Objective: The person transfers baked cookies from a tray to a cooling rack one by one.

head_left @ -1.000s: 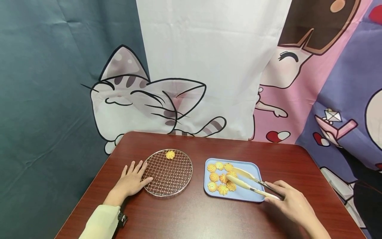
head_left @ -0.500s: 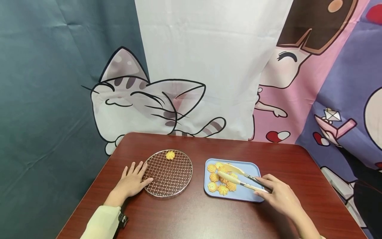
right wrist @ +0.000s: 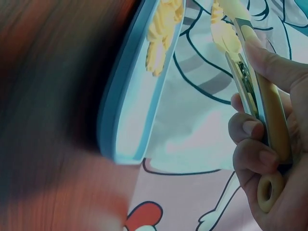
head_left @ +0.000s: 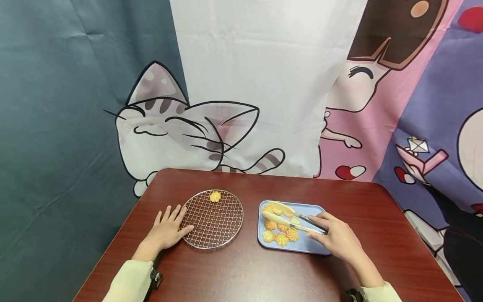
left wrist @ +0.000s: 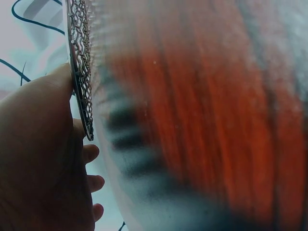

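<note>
A round wire cooling rack (head_left: 213,224) lies on the left of the table, with one piped cookie (head_left: 215,196) near its far rim. My left hand (head_left: 163,233), fingers spread and straight, rests at the rack's left edge. In my right hand (head_left: 339,235) I grip a pair of tongs (head_left: 278,219) with cream paddle tips. The tips are apart, over the far-left part of a blue tray (head_left: 310,210). Several swirled cookies (head_left: 281,240) lie in it, some covered by the tongs. The right wrist view shows my fingers curled round the tongs' handle (right wrist: 275,120).
The dark red-brown table (head_left: 245,277) carries the rack and tray, with a gap between them. Behind its far edge hangs a printed curtain (head_left: 264,75) with a cartoon cat. The left wrist view is mostly blurred tabletop (left wrist: 202,144).
My right hand has moved left with the tongs, taking the tips from the middle cookies to the tray's far-left corner. My left hand stays at the rack.
</note>
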Motion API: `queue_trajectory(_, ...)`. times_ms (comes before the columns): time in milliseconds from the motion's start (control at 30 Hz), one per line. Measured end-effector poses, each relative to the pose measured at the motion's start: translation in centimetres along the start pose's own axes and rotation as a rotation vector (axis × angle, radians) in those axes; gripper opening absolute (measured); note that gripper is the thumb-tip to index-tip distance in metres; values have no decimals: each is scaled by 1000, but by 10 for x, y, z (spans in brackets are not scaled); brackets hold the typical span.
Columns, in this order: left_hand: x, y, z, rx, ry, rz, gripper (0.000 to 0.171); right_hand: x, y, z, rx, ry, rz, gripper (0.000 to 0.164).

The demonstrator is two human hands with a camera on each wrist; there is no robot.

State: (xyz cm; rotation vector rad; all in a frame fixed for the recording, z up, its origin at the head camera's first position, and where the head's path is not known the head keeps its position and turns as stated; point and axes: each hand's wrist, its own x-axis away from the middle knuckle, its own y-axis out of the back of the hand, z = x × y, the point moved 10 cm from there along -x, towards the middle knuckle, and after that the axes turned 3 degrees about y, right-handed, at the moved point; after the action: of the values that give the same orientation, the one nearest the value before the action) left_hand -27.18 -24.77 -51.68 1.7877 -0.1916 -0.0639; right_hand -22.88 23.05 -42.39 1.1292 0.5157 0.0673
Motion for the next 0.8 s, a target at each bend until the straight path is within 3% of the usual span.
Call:
queue_trajectory(667, -1, 1, 0, -10, 1, -5, 81, -43, -29, 39, -16, 115, 16, 53)
queue_trajectory(800, -1, 0, 1, -14, 0, -7, 81, -50, -36, 44, -30, 107, 32, 54)
